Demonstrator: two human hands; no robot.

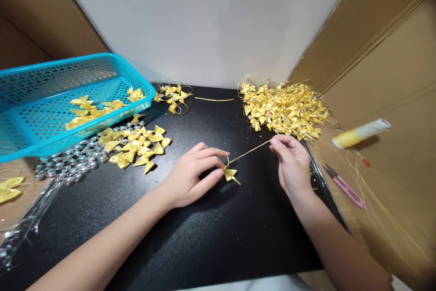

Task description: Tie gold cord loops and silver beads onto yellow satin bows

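Note:
My left hand [199, 170] pinches a small yellow ribbon bow [230, 174] between thumb and fingers, just over the black tabletop [190, 241]. A thin yellow cord [251, 150] loops around the left fingertips at the bow and runs taut up to the right. Its far end is pinched between the thumb and forefinger of my right hand [292, 161]. A short yellow tail sticks out below the bow. Part of the bow is hidden behind the left fingers.
On the left, a blue basket [37, 145] holds yellow bows; loose bows [136, 143] and silver beads [76, 157] lie before it. Finished-looking bows with cord loops [286, 107] are heaped back right. A thread spool [361, 133] and pink thread snips [347, 189] lie at right.

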